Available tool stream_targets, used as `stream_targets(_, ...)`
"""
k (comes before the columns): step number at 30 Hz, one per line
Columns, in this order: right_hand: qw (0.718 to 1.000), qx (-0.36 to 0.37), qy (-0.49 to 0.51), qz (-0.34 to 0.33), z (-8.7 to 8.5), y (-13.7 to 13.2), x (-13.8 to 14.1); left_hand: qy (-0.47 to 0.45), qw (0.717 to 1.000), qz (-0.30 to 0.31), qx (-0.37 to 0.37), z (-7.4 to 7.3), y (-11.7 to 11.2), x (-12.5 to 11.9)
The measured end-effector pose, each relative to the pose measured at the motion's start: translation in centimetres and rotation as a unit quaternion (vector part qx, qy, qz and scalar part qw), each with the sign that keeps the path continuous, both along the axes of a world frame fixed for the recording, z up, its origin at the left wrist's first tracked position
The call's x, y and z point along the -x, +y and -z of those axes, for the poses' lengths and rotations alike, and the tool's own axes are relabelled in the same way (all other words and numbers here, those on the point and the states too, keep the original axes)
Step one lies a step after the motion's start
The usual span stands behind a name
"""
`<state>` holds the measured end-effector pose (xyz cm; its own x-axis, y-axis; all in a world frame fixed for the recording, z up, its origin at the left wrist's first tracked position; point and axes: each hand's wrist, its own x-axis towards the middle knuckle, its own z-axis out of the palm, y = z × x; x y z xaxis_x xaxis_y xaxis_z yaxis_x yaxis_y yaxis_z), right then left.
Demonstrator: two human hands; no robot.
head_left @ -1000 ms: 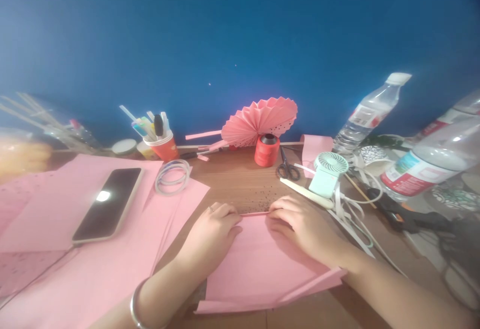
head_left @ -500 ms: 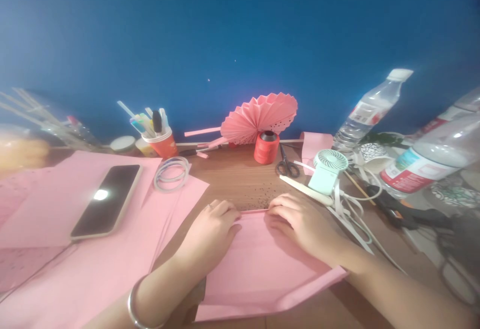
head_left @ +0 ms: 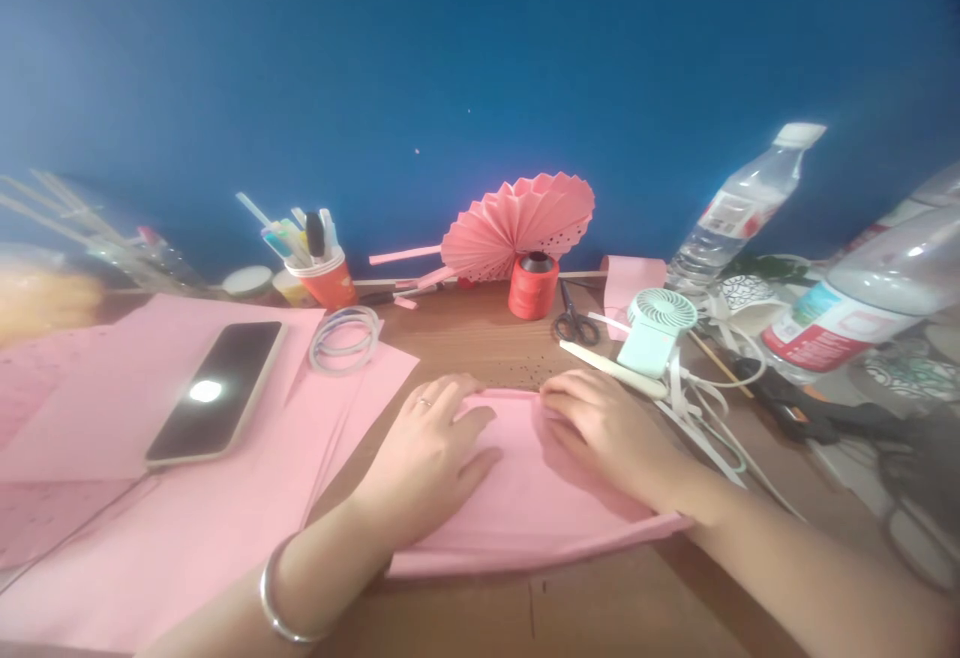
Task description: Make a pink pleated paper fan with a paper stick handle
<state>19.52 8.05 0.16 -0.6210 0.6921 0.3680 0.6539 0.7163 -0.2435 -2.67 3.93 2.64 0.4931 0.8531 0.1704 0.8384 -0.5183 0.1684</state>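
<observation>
A sheet of pink paper (head_left: 525, 498) lies before me, with a narrow fold along its far edge and its near edge bent up. My left hand (head_left: 427, 458) grips the left end of the far fold, its thumb and a finger resting on the sheet. At the right end of that fold, my right hand (head_left: 596, 423) has its fingers bent and pressed against the paper. My right wrist crosses the sheet's near right corner. Some fingertips are hidden at the far edge. Beyond the hands stand a pleated pink paper fan (head_left: 517, 223) and a red thread spool (head_left: 533, 288).
Pink sheets (head_left: 247, 518) cover the left side, with a phone (head_left: 217, 393) and a coiled cable (head_left: 343, 341) on them. Behind is a cup of pens (head_left: 330, 283). To the right are scissors (head_left: 575, 323), a mint handheld fan (head_left: 651, 338), a cutter-like pale stick (head_left: 611, 370) and bottles (head_left: 840, 323).
The sheet's near edge has shifted away from me and its bent part looks flatter. My left hand's thumb and finger have spread apart over the paper. My right hand stays at the fold.
</observation>
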Motion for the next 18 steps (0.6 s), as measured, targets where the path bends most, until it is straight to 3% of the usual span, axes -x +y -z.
stream_targets(4, 0.998, -0.013, -0.04, 0.044, 0.3, 0.2, -0.2, 0.02, 0.979, 0.191, 0.072, -0.4, -1.0, -0.4)
stream_targets(7, 0.995, -0.024, -0.077, 0.057, 0.5, 0.5, -0.4, 0.047, 0.964, 0.243, 0.092, -0.2, -1.6, -0.7)
stream_targets(12, 0.993, -0.07, -0.077, 0.063, 0.3, 0.4, -0.3, 0.074, 0.97, 0.216, 0.088, 0.4, -1.6, -0.8)
stream_targets(14, 0.995, -0.071, -0.059, 0.023, 0.0, 0.1, -0.1, 0.081, 0.977, 0.177, 0.082, 0.6, -1.4, -0.7)
stream_targets(18, 0.995, -0.003, -0.032, -0.097, -0.4, -0.8, 0.4, 0.094, 0.989, 0.089, 0.07, 1.1, -0.6, -0.2)
